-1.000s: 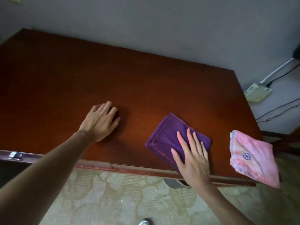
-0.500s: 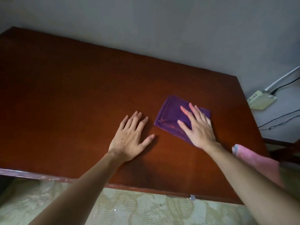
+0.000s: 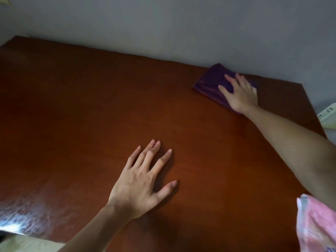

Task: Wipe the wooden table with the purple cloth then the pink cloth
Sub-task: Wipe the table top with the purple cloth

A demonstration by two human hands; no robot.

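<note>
The dark reddish wooden table fills most of the head view. A folded purple cloth lies at the table's far edge, close to the wall, right of centre. My right hand presses flat on that cloth with fingers spread, arm stretched across the table. My left hand rests palm down on the bare wood near the middle, fingers apart, holding nothing. The pink cloth hangs over the table's near right corner, partly cut off by the frame edge.
A grey wall runs right behind the table's far edge. A pale power strip shows past the table's right edge. Patterned floor appears at the lower left.
My right hand has pushed the purple cloth from the near edge away to the far edge by the wall. My left hand has shifted right and stays flat on the wood.
</note>
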